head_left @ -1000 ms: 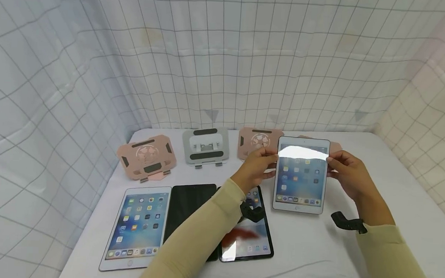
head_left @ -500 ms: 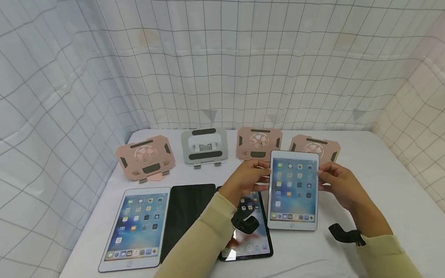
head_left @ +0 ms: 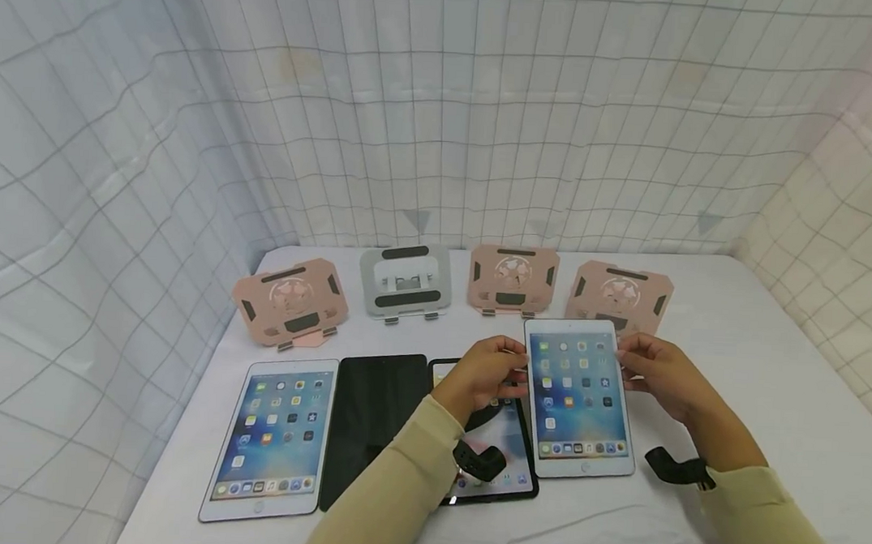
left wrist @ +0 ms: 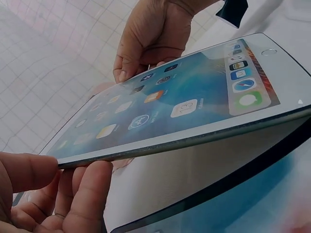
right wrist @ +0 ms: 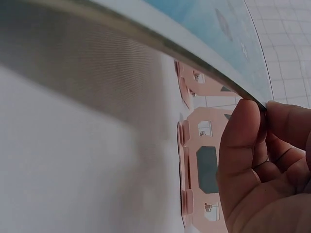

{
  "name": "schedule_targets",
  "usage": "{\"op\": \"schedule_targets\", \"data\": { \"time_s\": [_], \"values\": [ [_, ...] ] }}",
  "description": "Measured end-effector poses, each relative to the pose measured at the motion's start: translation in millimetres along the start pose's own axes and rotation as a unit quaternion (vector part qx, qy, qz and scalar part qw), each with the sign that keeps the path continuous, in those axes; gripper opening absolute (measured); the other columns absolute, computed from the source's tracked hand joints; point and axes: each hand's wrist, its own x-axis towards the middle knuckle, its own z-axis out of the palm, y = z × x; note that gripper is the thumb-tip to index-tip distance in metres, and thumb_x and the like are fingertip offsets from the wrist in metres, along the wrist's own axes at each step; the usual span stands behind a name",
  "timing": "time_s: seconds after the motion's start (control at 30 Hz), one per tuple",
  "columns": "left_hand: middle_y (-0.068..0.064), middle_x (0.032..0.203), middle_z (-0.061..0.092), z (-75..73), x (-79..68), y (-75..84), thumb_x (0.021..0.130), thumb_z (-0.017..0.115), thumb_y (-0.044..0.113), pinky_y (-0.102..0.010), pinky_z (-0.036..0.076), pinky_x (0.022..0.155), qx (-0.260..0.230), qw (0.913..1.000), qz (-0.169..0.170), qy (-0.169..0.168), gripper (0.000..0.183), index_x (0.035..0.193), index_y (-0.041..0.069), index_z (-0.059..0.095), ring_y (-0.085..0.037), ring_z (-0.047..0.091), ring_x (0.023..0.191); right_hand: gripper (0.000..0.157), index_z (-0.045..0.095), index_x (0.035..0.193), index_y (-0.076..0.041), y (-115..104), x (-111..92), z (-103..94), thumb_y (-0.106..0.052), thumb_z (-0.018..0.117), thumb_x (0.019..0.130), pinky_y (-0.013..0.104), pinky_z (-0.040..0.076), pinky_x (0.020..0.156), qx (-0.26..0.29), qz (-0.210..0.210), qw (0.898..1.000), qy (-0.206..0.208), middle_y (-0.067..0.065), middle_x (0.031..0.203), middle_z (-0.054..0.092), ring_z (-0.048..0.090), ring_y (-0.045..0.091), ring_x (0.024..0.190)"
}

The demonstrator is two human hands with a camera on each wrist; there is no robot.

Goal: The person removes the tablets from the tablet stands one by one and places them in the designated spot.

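A white-framed tablet [head_left: 580, 396] with a lit home screen is held between both hands, tilted with its far end raised. My left hand [head_left: 486, 376] pinches its left edge near the top, thumb above and fingers beneath, as the left wrist view shows. On the opposite edge my right hand [head_left: 658, 375] pinches the same tablet [right wrist: 214, 29]. A gap with a shadow shows under the tablet in the right wrist view. Just left of it lies a black-framed tablet [head_left: 496, 469] with a lit screen, partly hidden by my left hand and sleeve.
Another white tablet [head_left: 268, 439] and a dark-screened tablet [head_left: 375, 411] lie flat at the left. Along the back stand a grey tablet stand [head_left: 406, 283] and three pink stands, at left [head_left: 291, 302], middle [head_left: 513, 279] and right [head_left: 620, 296]. A gridded curtain [head_left: 486, 128] encloses the white table.
Both hands have brought the white-framed tablet down and toward me, and slightly left at first. The right pink stand, mostly covered earlier, now shows. The other tablets and stands stay put.
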Motion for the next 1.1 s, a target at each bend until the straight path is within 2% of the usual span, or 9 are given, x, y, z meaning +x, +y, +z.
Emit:
{"op": "schedule_targets", "data": {
  "time_s": [0.23, 0.43, 0.67, 0.93, 1.1],
  "values": [
    [-0.008, 0.091, 0.058, 0.1, 1.6, -9.0, 0.096, 0.06, 0.002, -0.033, 0.059, 0.069, 0.017, 0.9998, -0.013, -0.001, 0.007, 0.103, 0.003, 0.06, -0.019, 0.059, 0.073, 0.018, 0.05, 0.113, 0.006, 6, 0, 0.2, -0.009, 0.049, 0.104, 0.03, 0.057, 0.072, -0.024, 0.023, 0.999, -0.009, 0.013, 0.098, 0.056, 0.057, 0.02, 0.083],
    [-0.008, 0.081, 0.062, -3.2, 4.0, -13.2, 0.095, 0.063, 0.003, -0.026, 0.056, 0.06, 0.077, 0.9968, -0.02, -0.003, 0.004, 0.099, 0.003, 0.061, -0.016, 0.062, 0.067, 0.02, 0.052, 0.113, 0.007, 9, -1, 2.3, -0.009, 0.05, 0.102, 0.03, 0.057, 0.07, -0.051, 0.056, 0.997, -0.016, 0.014, 0.096, 0.059, 0.058, 0.022, 0.083],
    [-0.008, 0.084, 0.065, -6.4, 7.3, -14.2, 0.095, 0.063, 0.004, -0.022, 0.053, 0.058, 0.144, 0.9894, -0.016, -0.006, 0.005, 0.099, 0.001, 0.064, -0.014, 0.065, 0.069, 0.019, 0.053, 0.113, 0.007, 14, 1, 4.1, -0.007, 0.049, 0.101, 0.03, 0.057, 0.069, -0.063, 0.076, 0.995, -0.025, 0.014, 0.095, 0.061, 0.059, 0.023, 0.083],
    [-0.01, 0.085, 0.069, -6.5, 8.0, -13.9, 0.093, 0.063, 0.0, -0.019, 0.052, 0.055, 0.149, 0.9884, -0.029, 0.007, 0.009, 0.1, -0.001, 0.069, -0.014, 0.068, 0.068, 0.02, 0.056, 0.113, 0.008, 19, 3, 8.6, -0.007, 0.052, 0.101, 0.029, 0.056, 0.065, -0.087, 0.092, 0.992, -0.018, 0.01, 0.09, 0.062, 0.058, 0.02, 0.078],
    [-0.01, 0.08, 0.068, -7.3, 5.6, -13.5, 0.094, 0.061, -0.001, -0.019, 0.053, 0.054, 0.148, 0.9887, -0.022, 0.01, 0.011, 0.098, -0.005, 0.07, -0.013, 0.066, 0.064, 0.02, 0.059, 0.11, 0.009, 21, 4, 10.4, -0.006, 0.052, 0.1, 0.029, 0.056, 0.064, -0.096, 0.09, 0.991, -0.015, 0.009, 0.086, 0.063, 0.059, 0.02, 0.075]
  ]
}}
